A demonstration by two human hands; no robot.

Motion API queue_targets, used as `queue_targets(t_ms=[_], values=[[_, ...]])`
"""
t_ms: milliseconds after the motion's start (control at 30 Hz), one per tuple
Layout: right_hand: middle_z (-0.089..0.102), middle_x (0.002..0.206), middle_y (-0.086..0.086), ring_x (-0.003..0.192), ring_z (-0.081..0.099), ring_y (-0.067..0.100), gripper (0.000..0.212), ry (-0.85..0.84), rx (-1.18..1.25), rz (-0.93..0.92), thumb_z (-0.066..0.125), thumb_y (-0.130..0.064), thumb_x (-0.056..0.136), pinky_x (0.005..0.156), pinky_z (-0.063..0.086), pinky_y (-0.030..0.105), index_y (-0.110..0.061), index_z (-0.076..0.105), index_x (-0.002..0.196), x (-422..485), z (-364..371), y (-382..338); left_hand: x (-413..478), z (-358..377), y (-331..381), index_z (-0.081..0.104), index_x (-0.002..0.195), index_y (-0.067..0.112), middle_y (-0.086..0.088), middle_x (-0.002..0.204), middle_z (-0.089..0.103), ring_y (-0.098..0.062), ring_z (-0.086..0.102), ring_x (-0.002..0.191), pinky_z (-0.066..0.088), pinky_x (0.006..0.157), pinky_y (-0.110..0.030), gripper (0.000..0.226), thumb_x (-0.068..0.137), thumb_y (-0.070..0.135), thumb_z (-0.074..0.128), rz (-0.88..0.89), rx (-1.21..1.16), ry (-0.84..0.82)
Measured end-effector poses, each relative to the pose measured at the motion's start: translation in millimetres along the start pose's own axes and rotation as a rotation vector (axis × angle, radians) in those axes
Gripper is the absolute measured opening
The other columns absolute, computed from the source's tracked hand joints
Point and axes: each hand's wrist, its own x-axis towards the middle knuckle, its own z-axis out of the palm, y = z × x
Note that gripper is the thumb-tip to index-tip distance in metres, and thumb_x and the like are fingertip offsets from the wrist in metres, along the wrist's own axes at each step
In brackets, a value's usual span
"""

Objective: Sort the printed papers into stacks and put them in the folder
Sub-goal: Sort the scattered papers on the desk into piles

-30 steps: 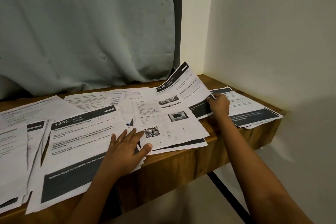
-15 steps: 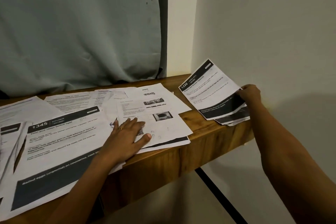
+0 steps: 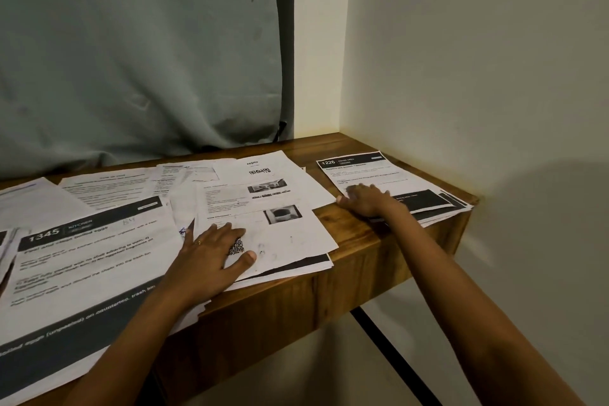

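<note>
We count two hands, the left hand (image 3: pixel 211 260) and right hand (image 3: pixel 367 203), one ring (image 3: pixel 198 242), one table (image 3: pixel 356 236), one curtain (image 3: pixel 138 53), and overlapping papers (image 3: pixel 99 257) beyond counting.

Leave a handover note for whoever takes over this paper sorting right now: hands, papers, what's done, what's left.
Left hand: open, flat on the QR-code sheet near the front edge of the table.
Right hand: open, pressing on the 1226 stack at the table's right end.
Done: the 1226 stack lies apart from the rest.
Left: the 1345 sheet and the overlapping loose papers are unsorted; no folder in view.
</note>
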Motion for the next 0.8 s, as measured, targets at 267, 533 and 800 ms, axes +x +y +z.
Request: queue_targets(t_ms=[267,533,800], values=[[0.036,0.15,0.009,0.138,0.03,0.033,0.062,-0.052,0.105,0.083,0.049,-0.052,0.091,0.112,0.023,0.059,-0.02,0.035,0.142,10,-9,7,0,7,-3,0.023,0.148,0.04,0.006,0.16,0.015,-0.015,0.008,0.148,-0.005,0.119,-0.042,0.119,0.05,0.096,-0.014,-0.026,-0.043,0.017],[0.062,0.119,0.014,0.106,0.059,0.026,0.05,0.176,0.288,-0.005,0.062,-0.043,0.088,0.09,0.046,0.032,-0.003,0.06,0.118,14,-3,-40,-2,8,-2,0.025,0.148,0.039,0.006,0.16,0.017,-0.014,0.008,0.148,-0.006,0.119,-0.041,0.12,0.05,0.095,-0.015,-0.032,-0.06,0.036],[0.059,0.12,0.015,0.116,0.05,0.031,0.045,0.24,0.232,0.101,0.067,-0.042,0.084,0.101,0.042,0.042,-0.005,0.057,0.109,20,3,-63,-1,9,-2,0.024,0.148,0.039,0.007,0.16,0.016,-0.013,0.007,0.148,-0.007,0.118,-0.04,0.12,0.049,0.095,-0.015,-0.038,-0.061,0.034]])
